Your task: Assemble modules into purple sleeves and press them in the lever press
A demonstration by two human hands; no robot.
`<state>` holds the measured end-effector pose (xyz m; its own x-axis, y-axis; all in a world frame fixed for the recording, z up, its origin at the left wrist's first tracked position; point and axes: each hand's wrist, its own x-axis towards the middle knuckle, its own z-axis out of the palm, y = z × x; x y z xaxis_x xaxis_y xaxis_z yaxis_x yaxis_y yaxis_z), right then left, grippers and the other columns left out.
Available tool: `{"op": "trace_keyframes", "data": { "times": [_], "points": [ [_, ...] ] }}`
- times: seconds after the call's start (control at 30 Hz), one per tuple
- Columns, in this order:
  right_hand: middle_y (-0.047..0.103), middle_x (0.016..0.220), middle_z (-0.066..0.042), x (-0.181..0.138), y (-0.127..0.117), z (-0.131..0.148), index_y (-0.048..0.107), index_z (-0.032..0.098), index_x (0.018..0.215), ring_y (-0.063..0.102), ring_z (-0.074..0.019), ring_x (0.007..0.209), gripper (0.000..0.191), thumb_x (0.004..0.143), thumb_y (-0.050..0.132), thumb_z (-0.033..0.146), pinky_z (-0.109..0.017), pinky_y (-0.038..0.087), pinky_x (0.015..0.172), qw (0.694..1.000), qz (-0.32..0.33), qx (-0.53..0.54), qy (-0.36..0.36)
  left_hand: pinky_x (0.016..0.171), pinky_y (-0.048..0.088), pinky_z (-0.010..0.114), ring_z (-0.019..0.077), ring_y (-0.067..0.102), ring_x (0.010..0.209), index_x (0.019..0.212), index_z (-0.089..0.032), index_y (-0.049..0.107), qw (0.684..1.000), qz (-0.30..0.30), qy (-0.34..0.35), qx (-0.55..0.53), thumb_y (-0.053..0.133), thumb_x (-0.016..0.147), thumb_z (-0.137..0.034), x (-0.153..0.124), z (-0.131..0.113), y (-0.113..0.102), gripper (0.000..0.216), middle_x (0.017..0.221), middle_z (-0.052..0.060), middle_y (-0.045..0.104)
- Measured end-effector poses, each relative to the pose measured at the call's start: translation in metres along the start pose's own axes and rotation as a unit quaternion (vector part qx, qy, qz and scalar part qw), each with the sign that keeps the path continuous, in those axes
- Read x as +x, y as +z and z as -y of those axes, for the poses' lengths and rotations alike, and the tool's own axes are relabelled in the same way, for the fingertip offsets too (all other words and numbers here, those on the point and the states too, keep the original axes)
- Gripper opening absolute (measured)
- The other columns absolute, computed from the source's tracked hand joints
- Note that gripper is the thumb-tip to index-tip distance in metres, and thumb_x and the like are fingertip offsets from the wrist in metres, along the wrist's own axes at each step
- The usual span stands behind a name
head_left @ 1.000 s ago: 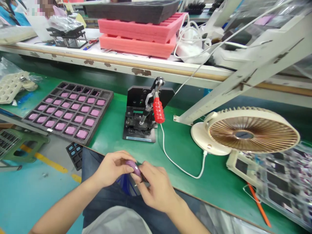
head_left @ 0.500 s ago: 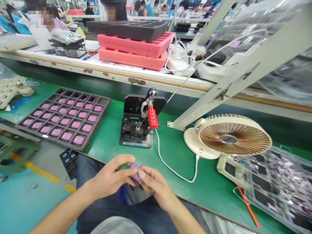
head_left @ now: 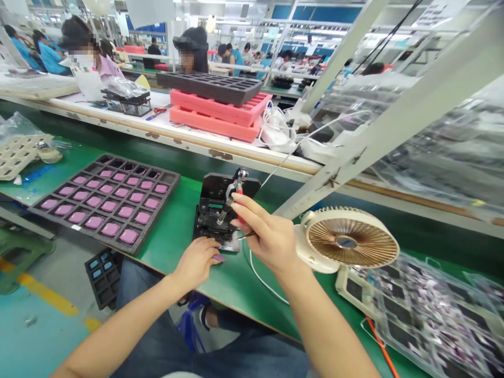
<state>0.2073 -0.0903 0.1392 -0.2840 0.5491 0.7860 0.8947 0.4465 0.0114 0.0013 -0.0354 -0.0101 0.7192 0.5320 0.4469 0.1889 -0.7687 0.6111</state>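
My left hand (head_left: 198, 261) is closed on a small purple piece (head_left: 219, 258), at the front edge of a black clamping fixture (head_left: 208, 197). Only one end of the piece shows past the fingers. My right hand (head_left: 271, 236) grips the red handle (head_left: 240, 199) of the fixture's toggle clamp, covering most of it. A thin dark sliver sticks out by the right fingertips; what it is I cannot make out. Left of the fixture lies a dark foam tray (head_left: 136, 244), with rows of purple pieces and several black ones at the back.
A cream fan (head_left: 350, 241) stands right of my right arm, its white cable on the green bench (head_left: 271, 310). Clear plastic trays (head_left: 433, 315) of small parts lie further right. A slanted white post (head_left: 338, 168) and a shelf holding red foam trays (head_left: 220, 123) rise behind.
Both hands have moved from above my lap forward to the fixture. The right hand has let go of the purple piece and taken the red handle. The view has tilted up.
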Motion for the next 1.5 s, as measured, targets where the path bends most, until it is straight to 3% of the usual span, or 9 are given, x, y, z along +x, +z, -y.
{"op": "trace_keyframes", "data": {
  "times": [0.2, 0.3, 0.37, 0.47, 0.57, 0.63, 0.9, 1.27, 1.5],
  "points": [
    [0.081, 0.118, -0.008, 0.055, -0.003, -0.002, 0.064, 0.021, 0.141, 0.079, -0.0180, 0.093, 0.033, 0.111, 0.058, 0.032, -0.027, 0.062, 0.084, 0.982, -0.145, 0.006, 0.124, 0.121, 0.048, 0.054, 0.0277, 0.069, 0.130, 0.107, -0.022, 0.078, 0.999, 0.032, -0.015, -0.005, 0.064, 0.100, -0.012, -0.007, 0.008, -0.001, 0.019, 0.129, 0.007, 0.080],
    [0.080, 0.109, -0.007, 0.046, -0.004, 0.008, 0.073, 0.020, 0.125, 0.076, -0.0179, 0.083, 0.023, 0.110, 0.058, 0.031, -0.029, 0.061, 0.076, 0.961, -0.207, -0.009, 0.182, 0.120, 0.050, 0.053, 0.0276, 0.070, 0.130, 0.109, -0.022, 0.078, 0.999, 0.043, -0.004, -0.020, 0.063, 0.100, -0.013, -0.007, 0.015, -0.011, 0.020, 0.128, 0.008, 0.080],
    [0.080, 0.096, -0.005, 0.011, 0.007, 0.018, 0.077, 0.021, 0.108, 0.076, -0.0176, 0.080, 0.018, 0.108, 0.059, 0.027, -0.028, 0.059, 0.075, 0.974, -0.146, -0.003, 0.173, 0.119, 0.051, 0.051, 0.0266, 0.070, 0.130, 0.111, -0.023, 0.079, 0.999, 0.038, 0.006, -0.033, 0.063, 0.101, -0.015, -0.008, 0.020, -0.019, 0.020, 0.127, 0.008, 0.080],
    [0.083, 0.106, -0.005, -0.056, 0.037, 0.029, 0.078, 0.022, 0.113, 0.080, -0.0173, 0.091, 0.023, 0.110, 0.056, 0.027, -0.024, 0.060, 0.077, 0.982, 0.075, 0.023, 0.171, 0.115, 0.055, 0.047, 0.0241, 0.073, 0.123, 0.112, -0.024, 0.079, 0.999, -0.003, 0.005, -0.049, 0.063, 0.103, -0.019, -0.017, 0.024, -0.030, 0.019, 0.119, 0.007, 0.082],
    [0.072, 0.142, -0.007, -0.092, 0.071, 0.030, 0.072, 0.024, 0.136, 0.076, -0.0206, 0.117, 0.036, 0.114, 0.045, 0.030, -0.026, 0.061, 0.083, 0.934, 0.280, 0.004, 0.221, 0.100, 0.061, 0.041, 0.0228, 0.075, 0.108, 0.114, -0.023, 0.079, 0.995, -0.083, -0.039, -0.048, 0.064, 0.104, -0.023, -0.029, 0.022, -0.037, 0.018, 0.112, 0.008, 0.081],
    [0.063, 0.154, -0.009, -0.092, 0.089, 0.026, 0.063, 0.026, 0.150, 0.074, -0.0243, 0.122, 0.041, 0.113, 0.047, 0.030, -0.029, 0.062, 0.084, 0.910, 0.343, -0.007, 0.233, 0.095, 0.063, 0.039, 0.0225, 0.075, 0.103, 0.117, -0.022, 0.079, 0.988, -0.131, -0.069, -0.040, 0.066, 0.104, -0.025, -0.037, 0.019, -0.040, 0.018, 0.111, 0.009, 0.081],
    [0.079, 0.121, -0.014, -0.056, 0.110, 0.010, 0.075, 0.022, 0.131, 0.077, -0.0330, 0.108, 0.034, 0.106, 0.063, 0.042, -0.039, 0.059, 0.090, 0.883, 0.387, -0.001, 0.265, 0.095, 0.064, 0.037, 0.0218, 0.077, 0.105, 0.126, -0.024, 0.078, 0.978, -0.195, -0.071, 0.001, 0.067, 0.104, -0.027, -0.044, 0.010, -0.054, 0.024, 0.116, 0.009, 0.082],
    [0.080, 0.119, -0.014, -0.063, 0.112, 0.008, 0.075, 0.020, 0.128, 0.077, -0.0297, 0.110, 0.028, 0.106, 0.057, 0.023, -0.037, 0.059, 0.095, 0.888, 0.359, 0.010, 0.286, 0.099, 0.063, 0.041, 0.0230, 0.075, 0.110, 0.128, -0.021, 0.071, 0.971, -0.221, -0.062, 0.072, 0.062, 0.106, -0.023, -0.025, 0.012, -0.058, 0.024, 0.118, 0.010, 0.077],
    [0.068, 0.147, -0.012, -0.103, 0.067, 0.022, 0.060, 0.021, 0.148, 0.072, -0.0251, 0.127, 0.048, 0.100, 0.055, 0.012, -0.034, 0.066, 0.091, 0.932, 0.254, 0.032, 0.256, 0.105, 0.062, 0.046, 0.0264, 0.075, 0.114, 0.129, -0.020, 0.071, 0.986, -0.101, 0.037, 0.130, 0.055, 0.104, -0.010, 0.020, 0.019, -0.024, 0.032, 0.121, 0.011, 0.079]
  ]
}}
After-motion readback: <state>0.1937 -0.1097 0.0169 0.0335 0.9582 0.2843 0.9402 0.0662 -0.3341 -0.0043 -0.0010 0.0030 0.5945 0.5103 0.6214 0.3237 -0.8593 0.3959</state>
